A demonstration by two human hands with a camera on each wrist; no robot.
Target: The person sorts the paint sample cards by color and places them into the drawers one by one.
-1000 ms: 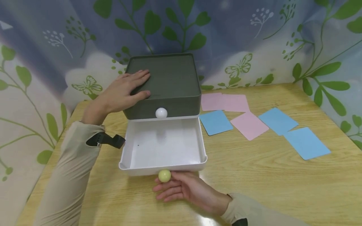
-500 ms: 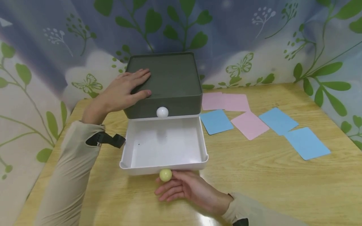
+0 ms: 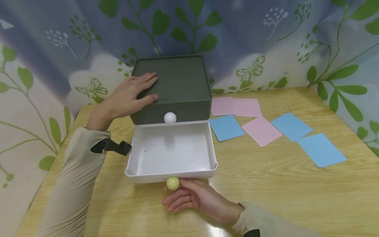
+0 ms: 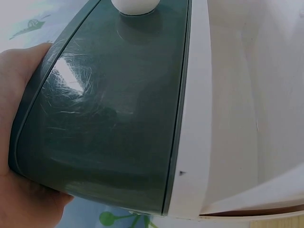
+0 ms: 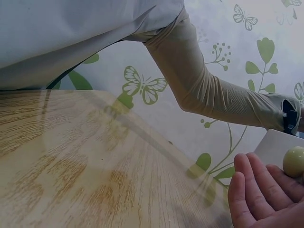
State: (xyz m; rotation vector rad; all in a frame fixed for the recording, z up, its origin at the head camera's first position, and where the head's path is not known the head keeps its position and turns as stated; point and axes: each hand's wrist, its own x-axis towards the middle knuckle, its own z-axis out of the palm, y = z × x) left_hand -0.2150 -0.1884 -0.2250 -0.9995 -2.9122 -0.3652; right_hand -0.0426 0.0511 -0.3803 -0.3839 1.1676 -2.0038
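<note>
A dark green two-tier drawer box (image 3: 177, 82) stands at the back of the table, a white knob (image 3: 170, 118) on its upper front. My left hand (image 3: 127, 95) rests on its top left part, fingers stretched out; the left wrist view shows that hand along the box's edge. Below, a white drawer (image 3: 177, 158) is pulled out, with only a small dark speck visible inside. My right hand (image 3: 204, 199) pinches the drawer's pale yellow knob (image 3: 173, 183) between thumb and index finger. Its other fingers are loosely bent below, as the right wrist view also shows.
Pink cards (image 3: 262, 131) and blue cards (image 3: 322, 150) lie to the right of the box, some overlapping. A patterned curtain (image 3: 237, 39) hangs behind the wooden table (image 3: 281, 184). A black strap (image 3: 111, 146) is on the left sleeve.
</note>
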